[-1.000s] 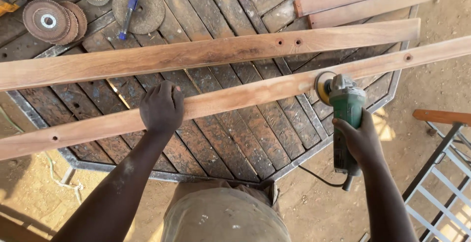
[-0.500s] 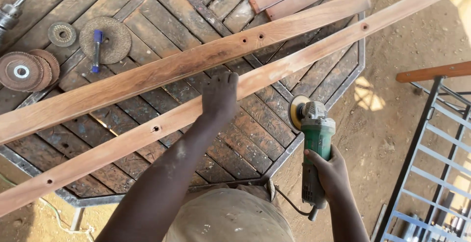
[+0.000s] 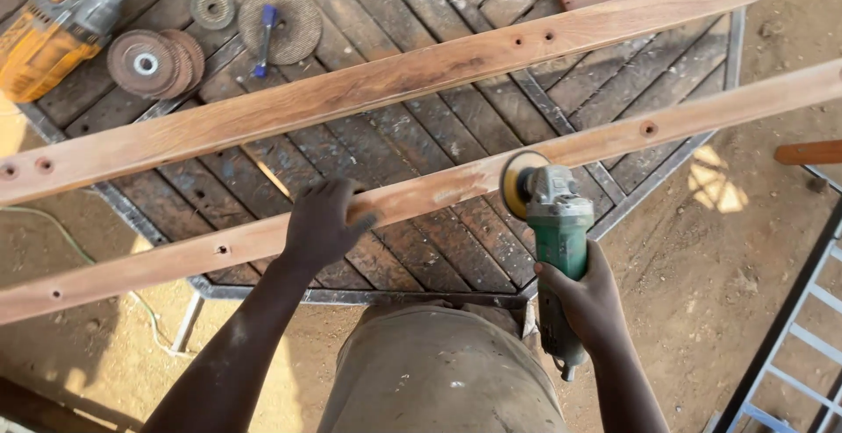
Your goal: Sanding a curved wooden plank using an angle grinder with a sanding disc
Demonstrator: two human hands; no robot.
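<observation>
Head view: left hand [image 3: 320,222] lies palm-down on the near wooden slat [image 3: 438,192], grip loose, fingers draped over its top edge. Right hand [image 3: 589,297] has its grip wrapped tight round the green angle grinder [image 3: 557,222]; the sanding disc [image 3: 519,184] touches the slat's near edge just right of the left hand. Slat's long axis runs from low left up to far right, both ends overhanging the slatted tabletop [image 3: 421,135]. A second slat [image 3: 377,91] lies beyond, roughly parallel, with a gap between. Open ground right of the grinder hand up to a metal frame [image 3: 794,328]. Since the earlier frames the grinder has gone from clear of the tabletop onto the slat. A drill [image 3: 53,29] and discs [image 3: 158,60] sit far left.
</observation>
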